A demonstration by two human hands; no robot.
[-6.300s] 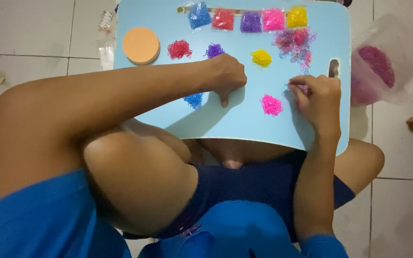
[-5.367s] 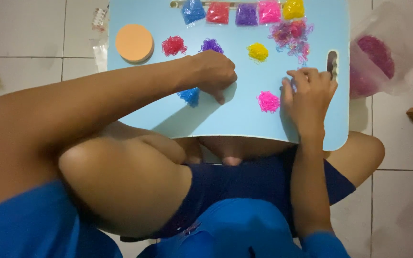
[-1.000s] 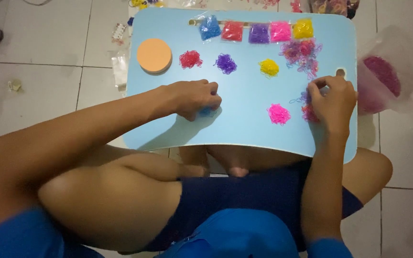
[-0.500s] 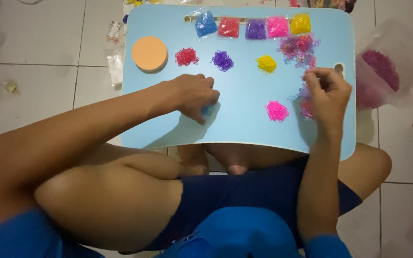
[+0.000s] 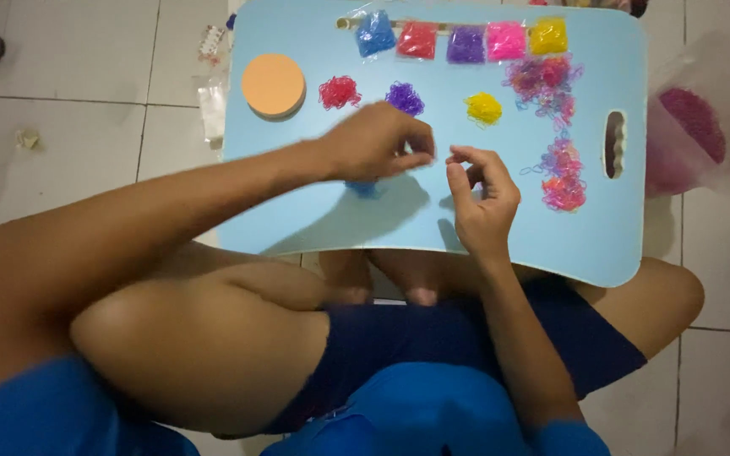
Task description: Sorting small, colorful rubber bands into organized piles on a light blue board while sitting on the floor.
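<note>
Both hands meet over the middle of the light-blue surface (image 5: 433, 228). The left hand (image 5: 373, 143) has its fingers pressed together at the tips, and the right hand (image 5: 483, 190) closes thumb and forefinger; probably a tiny rubber band passes between them, though it is too small to see. The blue pile (image 5: 363, 187) lies just under the left hand. Loose sorted piles keep colours apart: red (image 5: 339, 91), purple (image 5: 404, 97), yellow (image 5: 483, 107). Five filled bags (image 5: 465, 42) line the far edge. One mixed heap (image 5: 542, 78) and one orange disc (image 5: 273, 84) sit nearby.
</note>
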